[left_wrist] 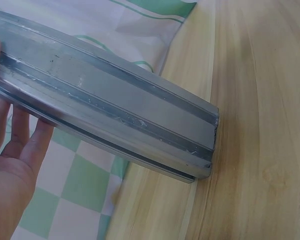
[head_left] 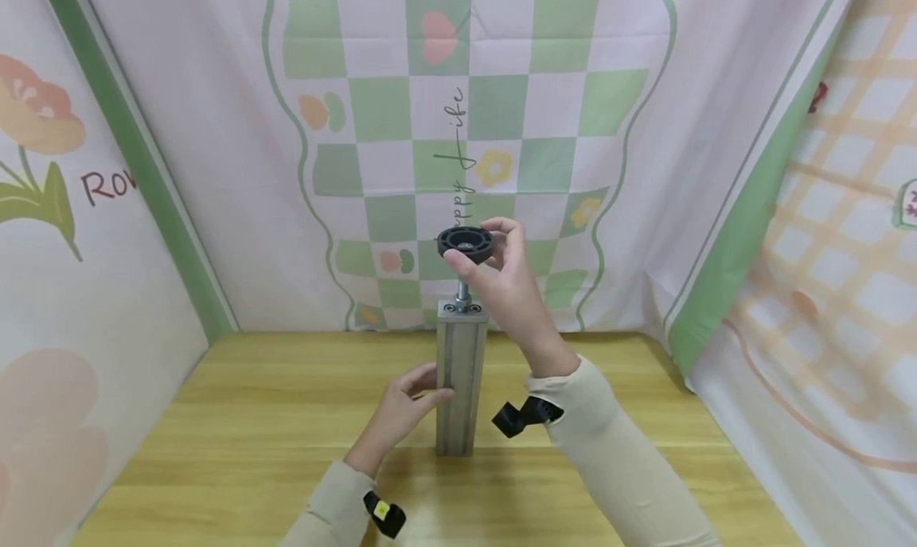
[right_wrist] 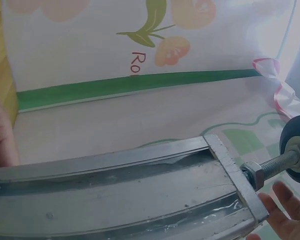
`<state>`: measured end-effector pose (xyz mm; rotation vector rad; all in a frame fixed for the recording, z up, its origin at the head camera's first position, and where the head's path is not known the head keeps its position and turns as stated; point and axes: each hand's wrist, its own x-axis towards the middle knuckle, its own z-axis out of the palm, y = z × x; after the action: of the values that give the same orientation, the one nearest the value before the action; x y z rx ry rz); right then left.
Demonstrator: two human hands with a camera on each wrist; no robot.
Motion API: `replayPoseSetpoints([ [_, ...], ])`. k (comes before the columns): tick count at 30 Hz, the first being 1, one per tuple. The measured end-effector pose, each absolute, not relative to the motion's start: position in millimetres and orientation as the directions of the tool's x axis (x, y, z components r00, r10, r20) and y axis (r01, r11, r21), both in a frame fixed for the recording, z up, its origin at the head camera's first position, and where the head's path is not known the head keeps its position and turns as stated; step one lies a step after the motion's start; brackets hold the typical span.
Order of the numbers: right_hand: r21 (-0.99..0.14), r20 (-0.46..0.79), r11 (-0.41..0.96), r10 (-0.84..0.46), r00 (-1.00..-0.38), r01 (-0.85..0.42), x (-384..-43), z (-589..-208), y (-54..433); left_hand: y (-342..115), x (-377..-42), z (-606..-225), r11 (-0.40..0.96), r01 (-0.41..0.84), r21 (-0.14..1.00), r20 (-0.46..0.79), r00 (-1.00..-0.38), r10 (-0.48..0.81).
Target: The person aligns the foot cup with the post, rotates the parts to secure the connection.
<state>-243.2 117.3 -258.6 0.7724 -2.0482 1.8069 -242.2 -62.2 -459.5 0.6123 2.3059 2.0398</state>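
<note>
Grooved grey metal profile (head_left: 458,388) upright on yellowish wooden table (head_left: 272,404). Threaded silver metal rod (head_left: 462,289) atop profile; black disc-shaped foot (head_left: 473,255) atop rod. Left hand (head_left: 403,408) at profile's left; right hand (head_left: 510,288) at foot's right. Green-and-white checked cloth (head_left: 496,105) behind.

Head cam is looking fwd + down over the desk (head_left: 286,420), facing the checked cloth (head_left: 494,105), taking in L hand (head_left: 406,404), R hand (head_left: 510,283) and the whole metal profile (head_left: 462,356) from farther off. L wrist cam (head_left: 390,519) is viewing the profile's lower end close-up, pic running approx. sideways, desk filling the R side. R wrist cam (head_left: 510,420) is also sitting close, sideways too, facing the flowered cloth (head_left: 86,244) on the person's L, catching the profile's top end + bolt (right_wrist: 278,164). All 3 views are sharing the profile; head + R wrist are both showing the flowered cloth.
</note>
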Motion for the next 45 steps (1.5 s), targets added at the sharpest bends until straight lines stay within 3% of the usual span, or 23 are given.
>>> replayPoseSetpoints([
  [8, -0.782, 0.605, -0.068, -0.321, -0.729, -0.619, -253.2, -261.6, 119.8, -61.8, -240.8, -459.3, 0.090, 0.277, 0.957, 0.242, -0.928, 0.283],
  [15, -0.852, 0.524, -0.301, -0.492, -0.695, -0.429, -268.8, -259.2, 127.2, -62.0, -240.8, -458.7, 0.093, 0.278, 0.956, 0.242, -0.927, 0.286],
  [20, -0.878, 0.478, -0.336, -0.577, -0.662, -0.341, -274.8, -259.2, 131.2, -62.4, -241.8, -459.0, 0.092, 0.285, 0.954, 0.248, -0.925, 0.288],
  [26, -0.870, 0.492, -0.342, -0.592, -0.638, -0.354, -275.4, -261.3, 133.3, -62.3, -242.4, -459.4, 0.087, 0.295, 0.952, 0.259, -0.921, 0.291],
  [35, -0.879, 0.476, -0.284, -0.546, -0.690, -0.383, -270.3, -261.6, 134.0, -62.7, -241.2, -460.4, 0.099, 0.278, 0.956, 0.240, -0.928, 0.286],
  [41, -0.872, 0.470, -0.083, -0.417, -0.778, -0.483, -259.6, -261.0, 132.4, -62.7, -242.0, -461.2, 0.103, 0.284, 0.953, 0.245, -0.926, 0.286],
  [45, -0.880, 0.467, -0.092, -0.341, -0.816, -0.465, -252.5, -258.6, 125.6, -62.2, -243.2, -461.8, 0.093, 0.295, 0.951, 0.258, -0.923, 0.286],
])
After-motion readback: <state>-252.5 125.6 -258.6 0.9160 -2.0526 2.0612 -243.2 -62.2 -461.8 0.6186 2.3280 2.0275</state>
